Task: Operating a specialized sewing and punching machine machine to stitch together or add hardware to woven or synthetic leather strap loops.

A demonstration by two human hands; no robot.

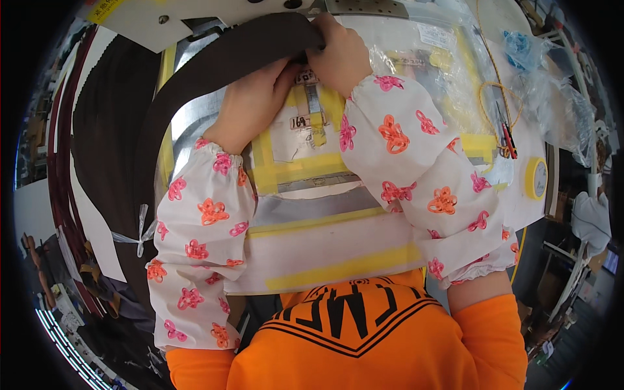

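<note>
A long dark brown fabric strip (pixel 227 57) arches from the left side up to my hands near the top of the table. My right hand (pixel 338 52) is closed on its end, fingers curled over the edge. Just below and to the left, my left hand (pixel 257 104) is closed on the strip from underneath; its fingertips are mostly hidden by the cloth. A larger pile of the same dark fabric (pixel 110 123) hangs at the left, with a clear plastic tie (pixel 140 237) knotted around it.
A machine's pale metal body (pixel 136 23) crosses the top edge. Yellow tape (pixel 338 270) and labels cover the tabletop. Right of my arms lie red-handled scissors (pixel 507 140), a yellow tape roll (pixel 536 178), an orange cord (pixel 497 84) and crumpled clear plastic (pixel 552 84).
</note>
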